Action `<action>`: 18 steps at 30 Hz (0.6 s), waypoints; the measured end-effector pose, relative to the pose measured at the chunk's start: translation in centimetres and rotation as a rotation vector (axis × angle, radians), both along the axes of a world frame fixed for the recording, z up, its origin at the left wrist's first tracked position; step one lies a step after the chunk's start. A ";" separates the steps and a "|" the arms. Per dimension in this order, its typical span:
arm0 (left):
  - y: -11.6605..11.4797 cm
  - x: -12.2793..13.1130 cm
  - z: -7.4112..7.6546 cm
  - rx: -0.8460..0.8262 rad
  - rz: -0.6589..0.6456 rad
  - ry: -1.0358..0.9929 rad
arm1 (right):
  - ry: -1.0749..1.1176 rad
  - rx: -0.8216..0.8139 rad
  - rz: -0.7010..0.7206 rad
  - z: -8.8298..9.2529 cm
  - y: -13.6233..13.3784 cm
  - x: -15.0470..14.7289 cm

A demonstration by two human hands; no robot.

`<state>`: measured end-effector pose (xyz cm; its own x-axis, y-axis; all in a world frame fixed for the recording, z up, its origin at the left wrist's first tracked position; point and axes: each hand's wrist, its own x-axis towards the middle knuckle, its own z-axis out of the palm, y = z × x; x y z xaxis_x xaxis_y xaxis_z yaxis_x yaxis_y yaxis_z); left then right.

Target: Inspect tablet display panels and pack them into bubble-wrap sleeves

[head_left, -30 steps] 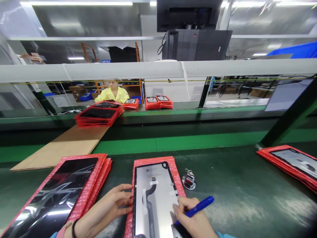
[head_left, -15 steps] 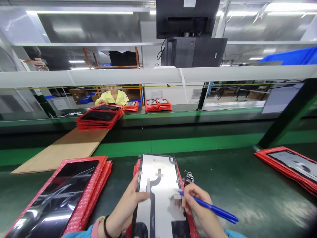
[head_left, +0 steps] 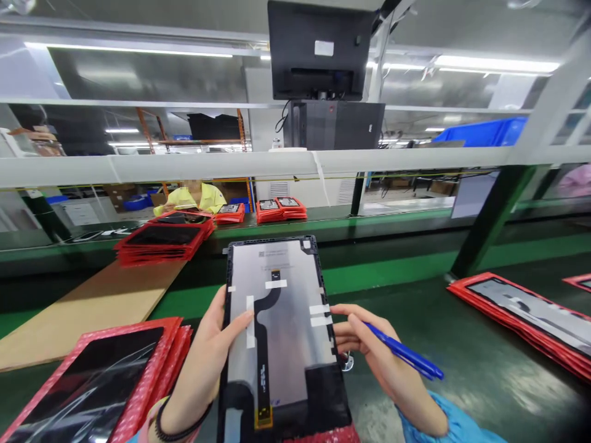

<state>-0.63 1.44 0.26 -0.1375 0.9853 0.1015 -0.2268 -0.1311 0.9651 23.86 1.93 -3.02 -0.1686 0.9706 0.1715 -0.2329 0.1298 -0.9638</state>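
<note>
A tablet screen panel (head_left: 286, 344) is held up in front of me, its silvery back facing me, with a dark flex cable and several white tape strips on it. My left hand (head_left: 210, 344) grips its left edge, thumb lying on the back. My right hand (head_left: 369, 344) holds a blue pen (head_left: 409, 354) between thumb and fingers, its rear end pointing down to the right. The fingertips of that hand are at the panel's right edge beside the tape; the pen's tip is hidden. Red bubble wrap (head_left: 327, 435) shows below the panel's lower end.
Black-faced screens on red bubble bags (head_left: 101, 369) lie at left, near a wooden board (head_left: 92, 301). Another red stack (head_left: 521, 320) lies at right. Red bags (head_left: 161, 240) are piled across the bench, by a person in yellow (head_left: 196, 195). A green post (head_left: 492, 224) stands right.
The panel has been raised off the red bubble wrap and tilted up toward me. The pen has drawn back from its surface, and my view has tipped upward and turned right.
</note>
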 end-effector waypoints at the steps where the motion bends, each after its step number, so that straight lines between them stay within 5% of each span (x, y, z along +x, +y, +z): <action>1: 0.1 -0.2 0.2 0.002 0.009 -0.010 | -0.004 0.012 0.029 0.4 0.0 -0.3; 13: 0.3 -0.9 0.8 0.051 0.074 -0.082 | -0.296 0.206 -0.019 4.0 1.6 -4.3; 18: 0.7 -1.1 0.5 0.021 0.090 -0.106 | -0.335 0.208 -0.083 3.9 1.9 -5.2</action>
<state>-1.74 2.14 0.74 -0.2359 0.9664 0.1019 -0.3139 -0.1750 0.9332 18.64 3.83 0.91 -0.1713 0.9338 0.3143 0.1092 0.3350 -0.9359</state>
